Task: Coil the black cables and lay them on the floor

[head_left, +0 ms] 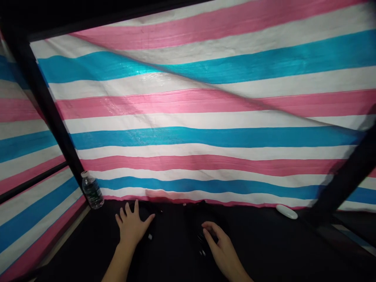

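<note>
My left hand [132, 225] is over the dark surface [173, 250] at lower left centre, palm down, its fingers spread and nothing in it. Beside its thumb lies a small pale object [150, 237]. To the right, my right hand [219, 243] has its thumb and forefinger curved toward each other with a gap between them, and no object shows there. Dark, coiled shapes, too dim to make out, lie near both hands. Small shiny bits [202, 253] show just left of my right hand.
A clear plastic bottle [93, 192] with a white cap stands at the back left corner. A white oval object [286, 212] lies at the back right. Behind hangs a striped sheet [205, 137], with dark frame posts at both sides.
</note>
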The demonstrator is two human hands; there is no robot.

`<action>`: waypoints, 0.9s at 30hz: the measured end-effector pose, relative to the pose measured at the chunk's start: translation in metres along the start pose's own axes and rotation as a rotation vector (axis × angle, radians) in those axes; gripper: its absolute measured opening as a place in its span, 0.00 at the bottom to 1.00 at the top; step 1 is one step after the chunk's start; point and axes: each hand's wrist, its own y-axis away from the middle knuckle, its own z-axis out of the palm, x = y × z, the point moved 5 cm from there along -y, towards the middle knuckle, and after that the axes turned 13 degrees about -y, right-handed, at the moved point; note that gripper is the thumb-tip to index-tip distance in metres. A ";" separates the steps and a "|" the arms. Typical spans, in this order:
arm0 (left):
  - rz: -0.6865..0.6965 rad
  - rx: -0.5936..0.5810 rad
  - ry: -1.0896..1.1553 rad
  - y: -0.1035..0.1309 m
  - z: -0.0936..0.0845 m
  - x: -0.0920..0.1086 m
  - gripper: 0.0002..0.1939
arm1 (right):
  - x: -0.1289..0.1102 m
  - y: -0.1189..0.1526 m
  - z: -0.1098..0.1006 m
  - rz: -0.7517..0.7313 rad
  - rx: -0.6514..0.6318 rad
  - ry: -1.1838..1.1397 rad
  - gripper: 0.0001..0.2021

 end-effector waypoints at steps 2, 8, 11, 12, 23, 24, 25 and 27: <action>0.049 -0.095 0.019 -0.004 0.007 -0.001 0.50 | 0.000 0.000 0.001 -0.004 -0.010 -0.002 0.18; 0.316 -0.138 0.032 -0.018 0.007 0.012 0.47 | 0.003 0.001 0.002 -0.001 -0.034 0.006 0.17; 0.439 -0.176 0.071 -0.023 0.011 0.020 0.45 | 0.002 0.000 -0.001 -0.019 -0.029 0.024 0.17; 0.473 -0.185 0.085 -0.023 0.013 0.022 0.44 | 0.000 -0.001 -0.001 -0.043 -0.034 0.046 0.17; 0.607 -0.081 0.230 -0.005 -0.010 0.022 0.35 | -0.009 0.010 0.011 -0.104 -0.278 0.447 0.18; 0.594 -0.030 0.276 0.002 -0.020 0.028 0.32 | -0.008 0.009 0.011 -0.103 -0.274 0.447 0.17; 0.598 0.011 0.331 0.011 -0.029 0.037 0.27 | -0.007 0.008 0.010 -0.108 -0.268 0.447 0.17; 0.614 -0.018 0.464 0.030 -0.040 0.060 0.21 | -0.005 0.006 0.008 -0.126 -0.261 0.448 0.15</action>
